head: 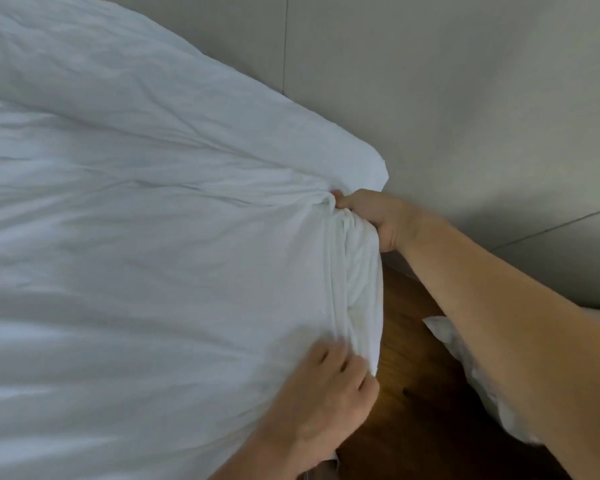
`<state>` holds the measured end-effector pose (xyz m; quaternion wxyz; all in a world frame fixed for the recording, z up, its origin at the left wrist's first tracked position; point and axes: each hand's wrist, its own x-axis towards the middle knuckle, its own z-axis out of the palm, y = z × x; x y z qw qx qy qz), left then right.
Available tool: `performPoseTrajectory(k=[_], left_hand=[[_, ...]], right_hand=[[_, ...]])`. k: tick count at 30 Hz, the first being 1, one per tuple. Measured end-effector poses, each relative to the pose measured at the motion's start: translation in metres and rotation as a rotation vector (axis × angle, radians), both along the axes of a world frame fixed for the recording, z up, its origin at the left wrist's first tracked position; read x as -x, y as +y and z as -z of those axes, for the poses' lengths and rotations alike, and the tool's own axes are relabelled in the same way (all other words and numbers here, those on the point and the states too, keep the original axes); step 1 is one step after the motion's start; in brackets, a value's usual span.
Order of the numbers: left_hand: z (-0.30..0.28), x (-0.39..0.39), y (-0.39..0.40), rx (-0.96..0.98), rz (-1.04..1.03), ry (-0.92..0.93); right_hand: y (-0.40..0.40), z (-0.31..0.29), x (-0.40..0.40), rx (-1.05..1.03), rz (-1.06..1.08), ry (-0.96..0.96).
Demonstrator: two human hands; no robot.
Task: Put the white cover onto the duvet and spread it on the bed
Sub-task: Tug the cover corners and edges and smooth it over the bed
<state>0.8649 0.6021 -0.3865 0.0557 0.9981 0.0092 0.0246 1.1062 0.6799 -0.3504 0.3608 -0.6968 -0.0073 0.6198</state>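
The white cover (136, 220) fills the left and middle of the view, wrinkled and pulled taut toward its right edge. Its far corner (371, 161) lies near the wall. My right hand (374, 216) is shut on a bunched fold of the cover at that edge, thumb on top. My left hand (329, 386) grips the same edge lower down, fingers curled over the gathered cloth (357, 285). Whether the duvet is inside the cover cannot be told. The bed under it is hidden.
A grey panelled wall (465, 98) runs close along the right side of the cover. A strip of brown wooden floor (413, 375) shows between the cover and my right forearm. Some white crumpled material (471, 368) lies by the floor at the right.
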Motion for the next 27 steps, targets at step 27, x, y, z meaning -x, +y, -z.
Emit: performPoseTrajectory(k=[27], left_hand=[[0.028,-0.021,0.058,0.203,-0.852,-0.029]], right_hand=[[-0.064,0.018,-0.009,-0.232,0.35,-0.004]])
